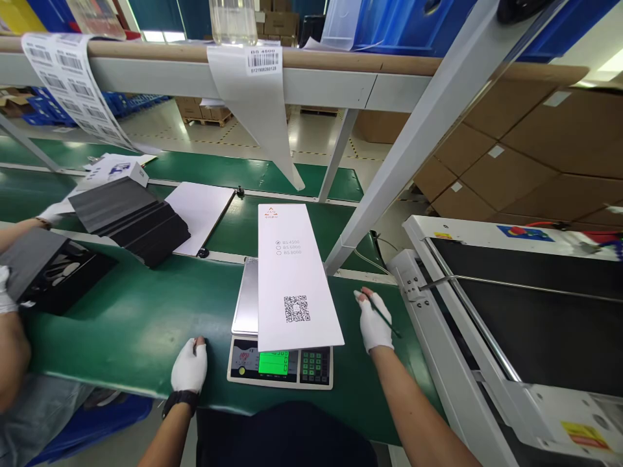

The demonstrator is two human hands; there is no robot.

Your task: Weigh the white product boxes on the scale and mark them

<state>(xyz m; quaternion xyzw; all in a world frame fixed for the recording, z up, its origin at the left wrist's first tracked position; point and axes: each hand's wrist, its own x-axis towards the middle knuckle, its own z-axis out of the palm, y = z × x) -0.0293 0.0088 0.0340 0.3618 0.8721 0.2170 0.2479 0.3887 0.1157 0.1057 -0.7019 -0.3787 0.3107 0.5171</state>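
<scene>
While both gloved hands rest on the green table [146,324], nothing is actually held over the scale [281,363]. At the near edge, the left hand [189,366] lies flat at about nine o'clock of the scale, fingers loosely together and pinching nothing, just beside the keypad end. Over at three o'clock, the right hand [374,321] sits palm down with a pen [382,314] tucked between its fingers, near the long edge of the white box [294,279] but apart from it.

That box lies lengthwise across the scale pan, its QR code toward the person, and it overhangs the pan on the near side, partly shading the lit green display. My worry is that overhang: a nudge from either hand could tip or slide the box off, or a resting fingertip against the pan could upset the reading.

Farther off, at ten o'clock, a co-worker's gloved hands work at a black tray [53,269], with a stack of dark sleeves [131,217] beyond. Label strips [73,78] hang from the shelf at twelve o'clock.
</scene>
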